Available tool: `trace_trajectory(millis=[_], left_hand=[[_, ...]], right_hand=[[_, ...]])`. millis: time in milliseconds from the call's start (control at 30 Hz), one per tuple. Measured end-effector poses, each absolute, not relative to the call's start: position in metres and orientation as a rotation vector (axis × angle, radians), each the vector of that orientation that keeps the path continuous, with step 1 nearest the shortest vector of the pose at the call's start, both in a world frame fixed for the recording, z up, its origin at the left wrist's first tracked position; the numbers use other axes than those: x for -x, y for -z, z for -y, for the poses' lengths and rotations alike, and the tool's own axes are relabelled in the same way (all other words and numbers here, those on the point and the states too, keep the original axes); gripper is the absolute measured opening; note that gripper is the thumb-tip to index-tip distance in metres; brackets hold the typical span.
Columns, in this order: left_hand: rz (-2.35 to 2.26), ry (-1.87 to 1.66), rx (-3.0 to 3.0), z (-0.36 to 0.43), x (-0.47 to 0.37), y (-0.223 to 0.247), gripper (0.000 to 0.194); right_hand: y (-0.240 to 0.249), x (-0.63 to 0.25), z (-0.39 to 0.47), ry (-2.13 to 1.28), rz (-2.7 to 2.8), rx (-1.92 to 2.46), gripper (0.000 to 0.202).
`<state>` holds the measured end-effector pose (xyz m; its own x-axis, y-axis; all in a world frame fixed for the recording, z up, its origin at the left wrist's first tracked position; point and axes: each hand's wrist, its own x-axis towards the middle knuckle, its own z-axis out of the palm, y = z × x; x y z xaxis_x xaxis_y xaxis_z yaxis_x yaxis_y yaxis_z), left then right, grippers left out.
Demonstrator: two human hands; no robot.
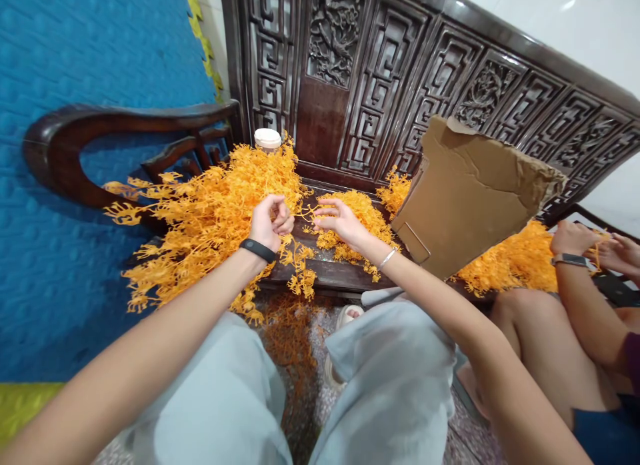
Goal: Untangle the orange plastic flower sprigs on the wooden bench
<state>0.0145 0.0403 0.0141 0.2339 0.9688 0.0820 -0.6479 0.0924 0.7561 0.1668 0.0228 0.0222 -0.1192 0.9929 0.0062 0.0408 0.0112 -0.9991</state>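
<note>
My left hand (273,222), with a black band at the wrist, is closed in front of the large heap of orange branching pieces (215,218). An orange sprig (299,268) hangs just below its fingers, and its curled fingers grip an orange strand. To the right, my right hand (337,220), with a silver bangle, has its fingers bent around the other end of a thin orange piece (305,214) that spans the gap between the hands. A smaller orange pile (357,215) lies behind and beside my right hand on the dark wooden bench (335,273).
A cardboard sheet (470,185) leans beside the piles. A white-lidded cup (268,139) stands behind the heap. The carved backrest (325,118) rises behind. At the right, another person's hands (575,240) hold orange material near another pile (515,258). Orange bits (295,338) lie on the floor.
</note>
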Motion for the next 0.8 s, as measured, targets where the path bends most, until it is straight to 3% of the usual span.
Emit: trace_trajectory(millis=[133,367,800], left_hand=[[-0.528,-1.296,-0.811,-0.041,-0.013,-0.015,0.037],[-0.614,-1.036,-0.911,-0.037,-0.022,-0.009,0.033],[-0.737,-0.947,-0.831,-0.031,-0.044,-0.007,0.032]], right_hand=[[-0.018,-0.170,-0.024,-1.107,1.503,1.223,0.032],[-0.007,-0.183,-0.034,-0.308,1.995,1.229,0.027],[0.005,-0.199,-0.053,-0.148,2.284,1.008,0.033]])
